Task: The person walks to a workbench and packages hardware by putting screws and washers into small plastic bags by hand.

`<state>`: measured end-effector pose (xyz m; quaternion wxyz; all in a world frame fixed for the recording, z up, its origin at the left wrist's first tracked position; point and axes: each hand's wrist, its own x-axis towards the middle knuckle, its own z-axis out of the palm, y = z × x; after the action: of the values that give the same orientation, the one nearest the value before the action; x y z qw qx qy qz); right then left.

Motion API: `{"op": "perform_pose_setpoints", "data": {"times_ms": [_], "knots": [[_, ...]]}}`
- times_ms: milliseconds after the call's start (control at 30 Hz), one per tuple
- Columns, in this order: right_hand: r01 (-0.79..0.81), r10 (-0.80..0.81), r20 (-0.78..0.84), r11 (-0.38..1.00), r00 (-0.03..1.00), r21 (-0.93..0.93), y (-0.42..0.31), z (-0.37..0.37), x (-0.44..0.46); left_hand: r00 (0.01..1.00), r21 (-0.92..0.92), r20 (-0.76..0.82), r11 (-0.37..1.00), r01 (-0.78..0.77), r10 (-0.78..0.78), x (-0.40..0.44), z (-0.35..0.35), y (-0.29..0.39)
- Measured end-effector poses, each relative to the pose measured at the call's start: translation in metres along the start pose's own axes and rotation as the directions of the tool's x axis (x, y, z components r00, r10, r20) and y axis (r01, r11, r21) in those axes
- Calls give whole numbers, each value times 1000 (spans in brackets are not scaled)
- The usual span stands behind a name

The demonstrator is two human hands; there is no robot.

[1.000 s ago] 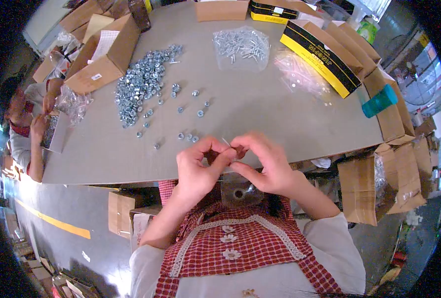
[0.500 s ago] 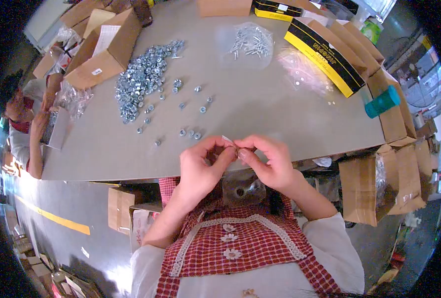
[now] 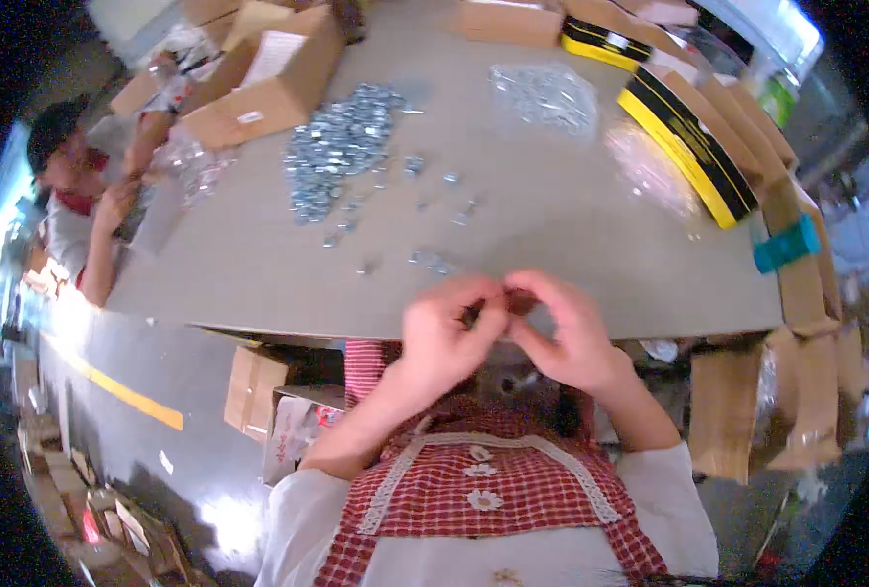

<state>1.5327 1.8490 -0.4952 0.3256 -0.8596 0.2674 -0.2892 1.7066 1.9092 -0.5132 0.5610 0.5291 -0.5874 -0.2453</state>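
My left hand (image 3: 454, 328) and my right hand (image 3: 567, 333) meet at the fingertips above the front edge of the grey table (image 3: 532, 215). Both are pinched closed; whatever lies between the fingers is too small and blurred to name. Just beyond my left hand sit a few loose metal nuts (image 3: 433, 261). Farther back on the left is a large pile of nuts (image 3: 342, 147). A clear bag of screws (image 3: 544, 98) lies at the back middle, and a pinkish plastic bag (image 3: 650, 168) with small pieces rests to its right.
An open cardboard box (image 3: 258, 106) stands at the back left. A black and yellow box (image 3: 689, 147) and a teal roll (image 3: 787, 244) are at the right. Another person (image 3: 82, 186) works at the table's left end. Open cartons (image 3: 723, 411) stand below at the right.
The view has swung, so the table's contents appear farther right. My hands remain together at the fingertips; the thin light piece seen between them earlier can no longer be made out.
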Motion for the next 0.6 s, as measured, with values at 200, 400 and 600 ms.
{"op": "perform_pose_setpoints", "data": {"times_ms": [200, 400, 600], "knots": [[-36, 34, 57, 999, 998, 36, -9, -9, 5, 995, 149, 93, 989, 8, -22, -5, -8, -2], [77, -123, -118, 938, 985, -337, -14, 4, 9, 983, 296, -74, 945, -139, 167, -12, -1, -6], [301, -371, -65, 833, 926, -464, -28, 1, 17, 996, 370, -12, 925, 84, -86, -8, -24, 19]]}}
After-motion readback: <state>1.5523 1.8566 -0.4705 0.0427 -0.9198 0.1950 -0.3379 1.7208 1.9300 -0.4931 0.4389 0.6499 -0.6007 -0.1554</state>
